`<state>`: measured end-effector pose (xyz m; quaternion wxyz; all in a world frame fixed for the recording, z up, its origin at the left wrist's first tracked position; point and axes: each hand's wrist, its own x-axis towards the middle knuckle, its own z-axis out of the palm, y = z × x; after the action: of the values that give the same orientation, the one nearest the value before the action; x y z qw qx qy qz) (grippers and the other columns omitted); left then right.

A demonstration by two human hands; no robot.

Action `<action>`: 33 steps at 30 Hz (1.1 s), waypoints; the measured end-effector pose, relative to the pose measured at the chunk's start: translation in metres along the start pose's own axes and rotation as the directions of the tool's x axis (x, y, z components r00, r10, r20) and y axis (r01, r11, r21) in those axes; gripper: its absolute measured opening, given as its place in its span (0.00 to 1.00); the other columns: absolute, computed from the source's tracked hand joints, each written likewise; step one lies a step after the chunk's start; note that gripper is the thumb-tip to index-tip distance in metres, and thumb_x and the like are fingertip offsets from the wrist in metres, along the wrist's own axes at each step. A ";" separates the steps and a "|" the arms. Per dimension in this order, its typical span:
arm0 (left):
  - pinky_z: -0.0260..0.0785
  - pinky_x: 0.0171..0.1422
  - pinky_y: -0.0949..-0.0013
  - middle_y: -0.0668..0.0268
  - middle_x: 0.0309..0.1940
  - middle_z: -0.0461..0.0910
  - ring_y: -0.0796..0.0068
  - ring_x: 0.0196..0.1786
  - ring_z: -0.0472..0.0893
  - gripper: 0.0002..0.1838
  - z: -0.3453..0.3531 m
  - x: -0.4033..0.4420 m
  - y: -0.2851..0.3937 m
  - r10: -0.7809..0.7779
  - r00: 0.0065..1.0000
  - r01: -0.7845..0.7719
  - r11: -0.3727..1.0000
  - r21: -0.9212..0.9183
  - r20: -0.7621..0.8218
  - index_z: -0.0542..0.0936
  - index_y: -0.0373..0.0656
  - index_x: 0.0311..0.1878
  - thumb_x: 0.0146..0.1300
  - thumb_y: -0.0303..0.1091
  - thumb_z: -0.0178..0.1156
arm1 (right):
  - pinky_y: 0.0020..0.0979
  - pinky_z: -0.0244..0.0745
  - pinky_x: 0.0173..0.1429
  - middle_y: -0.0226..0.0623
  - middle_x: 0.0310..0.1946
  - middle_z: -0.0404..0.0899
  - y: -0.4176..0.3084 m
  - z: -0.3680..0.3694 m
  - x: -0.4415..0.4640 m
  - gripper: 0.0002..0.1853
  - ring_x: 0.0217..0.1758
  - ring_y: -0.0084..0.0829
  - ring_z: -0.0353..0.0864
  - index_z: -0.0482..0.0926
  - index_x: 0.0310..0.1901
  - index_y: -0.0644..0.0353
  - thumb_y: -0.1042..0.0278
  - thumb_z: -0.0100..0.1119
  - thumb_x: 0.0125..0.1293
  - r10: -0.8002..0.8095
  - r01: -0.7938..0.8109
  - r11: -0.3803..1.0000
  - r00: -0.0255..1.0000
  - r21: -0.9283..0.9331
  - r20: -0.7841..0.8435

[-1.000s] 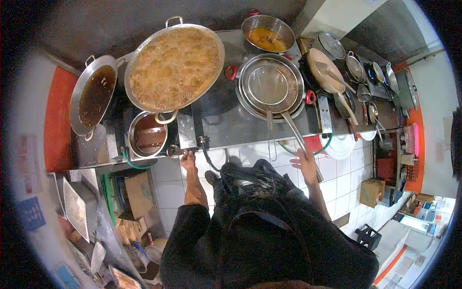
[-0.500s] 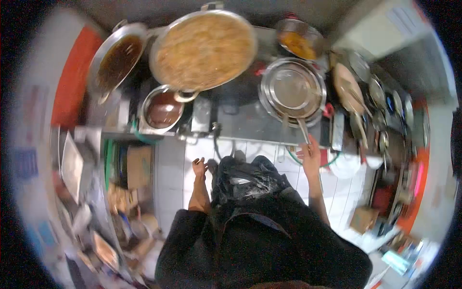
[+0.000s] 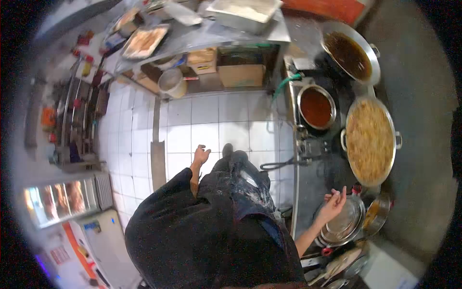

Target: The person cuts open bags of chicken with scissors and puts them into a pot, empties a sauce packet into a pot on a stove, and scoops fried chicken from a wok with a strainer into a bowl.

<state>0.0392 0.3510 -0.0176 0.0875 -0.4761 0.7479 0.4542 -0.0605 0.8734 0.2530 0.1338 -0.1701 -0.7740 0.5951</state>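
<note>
My left hand (image 3: 201,154) hangs above the white tiled floor, fingers loosely bent and apart, holding nothing. On the right, my right hand (image 3: 333,204) is raised with fingers outstretched, in front of a round metal pot (image 3: 342,225) on the stove. It looks empty, though whether it touches the pot I cannot tell. Beyond it stands a large two-handled pan (image 3: 369,139) of yellowish-brown food. A smaller pot (image 3: 316,107) of reddish-brown sauce sits nearer the stove's edge. Beside the wall, a metal bowl (image 3: 376,214) with orange-yellow contents is partly visible.
A wide pan (image 3: 352,55) of dark liquid occupies the stove's far end. Ahead is a steel worktable (image 3: 202,36) bearing trays, with boxes and a white bucket (image 3: 172,83) below. A lit display case (image 3: 60,200) stands at left. A black hose-like line (image 3: 279,165) juts from the stove.
My view has turned left, so the stove now lies on my right and the worktable ahead. My right hand has come away from the strainer handle, its fingers now stretched out.
</note>
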 end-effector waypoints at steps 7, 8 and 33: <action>0.74 0.51 0.59 0.43 0.43 0.80 0.52 0.46 0.81 0.32 -0.060 0.014 -0.122 -0.153 0.988 0.152 0.987 -0.042 -0.023 0.70 0.32 0.57 0.53 0.42 0.66 | 0.25 0.72 0.39 0.36 0.38 0.80 -0.061 0.164 0.005 0.22 0.31 0.20 0.73 0.68 0.66 0.57 0.60 0.49 0.74 -0.105 0.108 0.994 0.982 -0.011 0.156; 0.74 0.51 0.59 0.43 0.43 0.80 0.52 0.46 0.81 0.32 -0.075 0.011 -0.124 -0.157 0.987 0.155 0.987 -0.049 -0.022 0.70 0.32 0.57 0.53 0.42 0.66 | 0.24 0.72 0.38 0.35 0.39 0.80 -0.068 0.194 0.000 0.22 0.31 0.20 0.73 0.68 0.65 0.58 0.60 0.50 0.74 -0.092 0.094 0.996 0.973 0.000 0.212; 0.73 0.49 0.58 0.50 0.40 0.81 0.57 0.42 0.81 0.30 -0.173 0.117 -0.088 -0.405 0.911 0.367 0.880 -0.302 -0.073 0.70 0.37 0.58 0.56 0.43 0.66 | 0.27 0.74 0.37 0.37 0.36 0.80 -0.173 0.739 -0.077 0.19 0.32 0.23 0.78 0.74 0.59 0.59 0.62 0.55 0.69 -0.127 0.324 0.941 0.073 0.097 0.989</action>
<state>0.0991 0.1334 -0.0368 0.0575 -0.6526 0.5695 0.4965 -0.3117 0.1538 0.2306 -0.3361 0.3804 -0.7232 0.4684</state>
